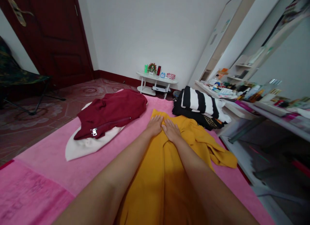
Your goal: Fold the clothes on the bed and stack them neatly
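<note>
A mustard-yellow garment (155,173) with long sleeves lies spread on the pink bedding, reaching toward me. My left hand (155,125) rests flat on its far upper part, fingers stretched forward. Close beside it, my right hand (171,130) lies on the same cloth with its fingers extended. One yellow sleeve (221,155) trails off to the right. Left of my hands lies a dark red garment (111,110) with a zipper, on top of a white garment (90,149). To the right sits a folded black-and-white striped garment (201,102) on black clothing (186,112).
Pink bedding (48,147) covers the bed. A low white table (155,77) with small items stands by the far wall. On the right is a dressing table (237,109) crowded with bottles. A camouflage folding chair (21,76) stands left, near the dark red door (50,31).
</note>
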`<state>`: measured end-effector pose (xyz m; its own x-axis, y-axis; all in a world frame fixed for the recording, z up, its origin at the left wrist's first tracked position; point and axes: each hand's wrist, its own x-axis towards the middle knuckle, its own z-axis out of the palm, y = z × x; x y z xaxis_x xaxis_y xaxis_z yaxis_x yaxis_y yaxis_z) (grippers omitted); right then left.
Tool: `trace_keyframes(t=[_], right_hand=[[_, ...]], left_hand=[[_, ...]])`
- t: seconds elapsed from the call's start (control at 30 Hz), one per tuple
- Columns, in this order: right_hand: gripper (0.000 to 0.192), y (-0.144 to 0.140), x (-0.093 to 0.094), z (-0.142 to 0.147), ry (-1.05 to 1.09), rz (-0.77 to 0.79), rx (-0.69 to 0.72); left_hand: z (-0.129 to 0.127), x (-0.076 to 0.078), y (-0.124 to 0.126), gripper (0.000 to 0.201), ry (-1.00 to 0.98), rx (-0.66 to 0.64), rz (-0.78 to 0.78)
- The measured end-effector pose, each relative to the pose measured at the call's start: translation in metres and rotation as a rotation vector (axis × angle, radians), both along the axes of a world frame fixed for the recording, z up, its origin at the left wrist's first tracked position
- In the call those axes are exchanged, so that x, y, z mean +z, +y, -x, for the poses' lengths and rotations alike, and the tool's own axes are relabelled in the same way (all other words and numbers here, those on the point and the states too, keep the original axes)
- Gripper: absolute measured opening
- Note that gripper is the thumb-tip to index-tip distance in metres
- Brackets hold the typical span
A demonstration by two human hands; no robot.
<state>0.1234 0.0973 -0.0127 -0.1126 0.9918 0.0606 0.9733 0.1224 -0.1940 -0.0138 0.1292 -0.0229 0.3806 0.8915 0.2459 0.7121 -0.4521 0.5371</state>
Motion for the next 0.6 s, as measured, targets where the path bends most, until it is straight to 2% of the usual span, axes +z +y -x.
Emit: trace_keyframes(t=[0.17,0.3,0.4,0.5,0.6], right_hand=[[0.054,-0.045,0.006,-0.005,0.032,-0.025,0.1],[0.049,-0.09,0.01,-0.011,0.085,-0.118,0.25],[0.051,-0.11,0.009,-0.013,0.145,-0.18,0.308],[0.051,-0.115,0.005,-0.012,0.197,-0.234,0.301],[0.044,-0.113,0.002,-0.006,0.216,-0.299,0.244]], left_hand=[[0.028,-0.001,-0.029,0.058,0.045,-0.107,0.035],[0.049,0.0,-0.068,0.052,0.107,-0.152,0.019],[0.058,0.004,-0.105,0.051,0.169,-0.179,-0.031],[0.06,0.016,-0.146,0.046,0.223,-0.194,-0.111],[0.055,0.037,-0.186,0.032,0.29,-0.188,-0.149]])
